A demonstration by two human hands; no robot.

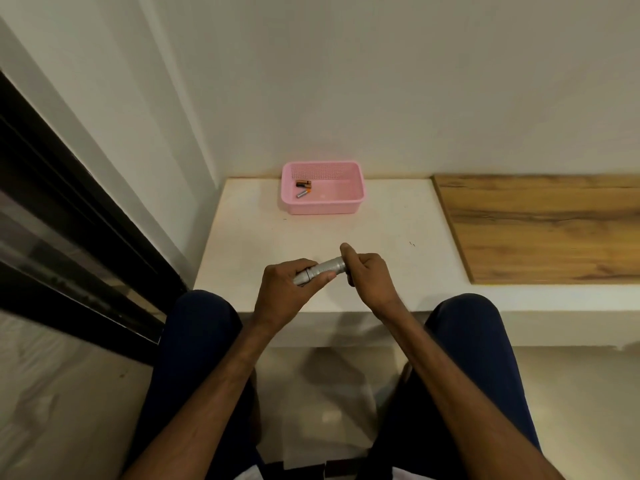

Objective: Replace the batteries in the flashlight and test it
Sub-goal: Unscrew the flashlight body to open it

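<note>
While both hands grip flashlight, pink basket of batteries beyond.

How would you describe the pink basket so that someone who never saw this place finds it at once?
Start at the white counter that runs along the wall, with a wooden board on its right part. At the back of the white part, against the wall, stands the pink basket. It is the only coloured container there, low and rectangular, with a few small batteries inside.

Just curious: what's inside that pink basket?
The pink basket holds small batteries near its left side, apparently three; the exact count is hard to tell. The rest of its floor looks bare.
</note>
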